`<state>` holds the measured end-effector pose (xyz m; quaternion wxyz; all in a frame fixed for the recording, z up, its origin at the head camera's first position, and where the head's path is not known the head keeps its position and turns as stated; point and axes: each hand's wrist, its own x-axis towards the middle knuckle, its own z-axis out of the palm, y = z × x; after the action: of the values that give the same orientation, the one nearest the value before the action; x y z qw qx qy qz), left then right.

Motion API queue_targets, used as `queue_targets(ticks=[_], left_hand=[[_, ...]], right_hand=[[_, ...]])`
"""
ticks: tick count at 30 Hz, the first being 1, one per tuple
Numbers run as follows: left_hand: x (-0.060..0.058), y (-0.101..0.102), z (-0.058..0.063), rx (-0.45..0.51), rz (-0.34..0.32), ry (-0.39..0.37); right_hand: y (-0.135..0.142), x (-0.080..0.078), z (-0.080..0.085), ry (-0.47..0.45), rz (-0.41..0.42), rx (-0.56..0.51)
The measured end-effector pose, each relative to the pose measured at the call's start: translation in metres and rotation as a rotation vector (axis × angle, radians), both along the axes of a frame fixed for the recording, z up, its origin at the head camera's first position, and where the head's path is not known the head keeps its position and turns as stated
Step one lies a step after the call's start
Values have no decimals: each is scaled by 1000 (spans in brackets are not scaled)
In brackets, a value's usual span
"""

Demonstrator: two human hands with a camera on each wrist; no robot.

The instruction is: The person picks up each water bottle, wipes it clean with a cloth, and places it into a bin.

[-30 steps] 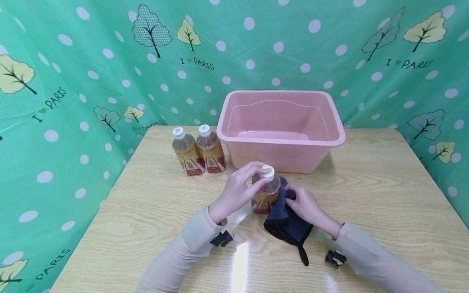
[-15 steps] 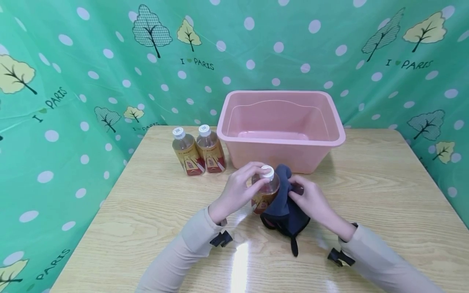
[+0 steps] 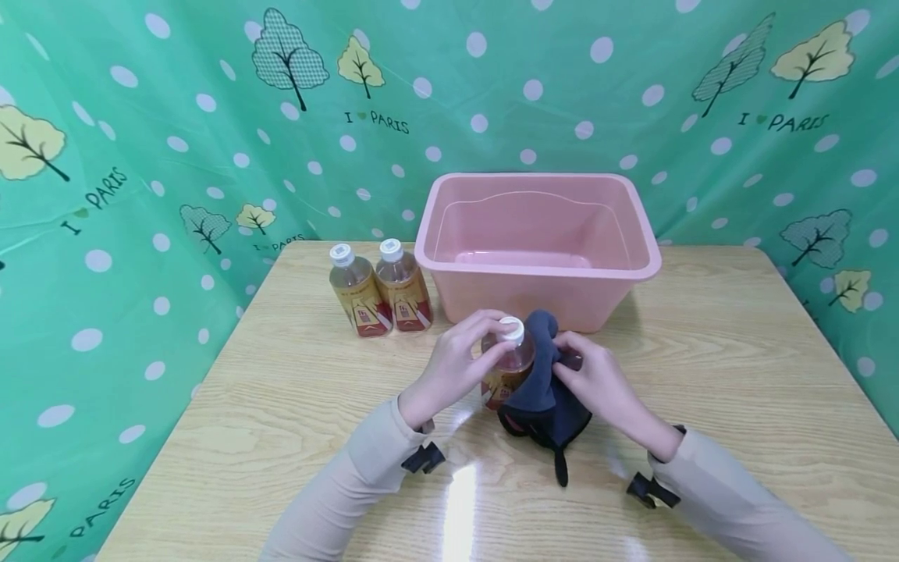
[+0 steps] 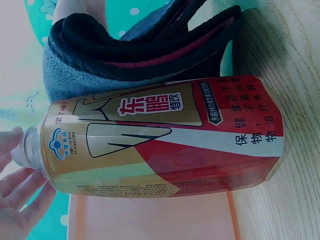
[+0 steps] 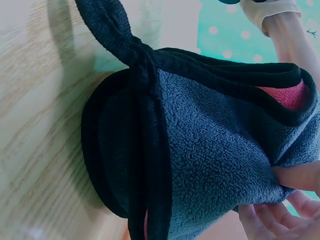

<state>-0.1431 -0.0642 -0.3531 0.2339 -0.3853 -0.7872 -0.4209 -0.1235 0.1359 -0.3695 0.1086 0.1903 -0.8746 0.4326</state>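
Note:
A plastic drink bottle (image 4: 165, 135) with a white cap and a gold and red label stands upright on the table. My left hand (image 3: 460, 361) grips it around the cap and neck. Against the bottle's right side lies a folded dark blue cloth (image 5: 210, 150) with black edging, a hanging loop and a pinkish-red inner face. My right hand (image 3: 597, 382) pinches the cloth between thumb and fingers. In the left wrist view the cloth runs along the bottle's label.
Behind the hands stands a pink plastic tub (image 3: 537, 293). Two more capped bottles, one (image 3: 361, 300) and another (image 3: 406, 293), stand side by side to its left. The wooden table (image 3: 295, 406) ends at a green patterned curtain (image 3: 492, 86).
My right hand has moved slightly up with the cloth, whose top now stands higher beside the bottle and whose loop hangs further left. My left hand and the bottle stay in place.

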Motion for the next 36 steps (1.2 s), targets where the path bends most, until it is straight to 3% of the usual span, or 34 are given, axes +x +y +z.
queue_targets(ticks=[17, 36], left_hand=[[0, -1, 0, -2, -7, -21], [0, 0, 1, -2, -1, -24]], right_hand=[[0, -10, -26, -39, -2, 106], [-2, -13, -45, -105, 9, 133]])
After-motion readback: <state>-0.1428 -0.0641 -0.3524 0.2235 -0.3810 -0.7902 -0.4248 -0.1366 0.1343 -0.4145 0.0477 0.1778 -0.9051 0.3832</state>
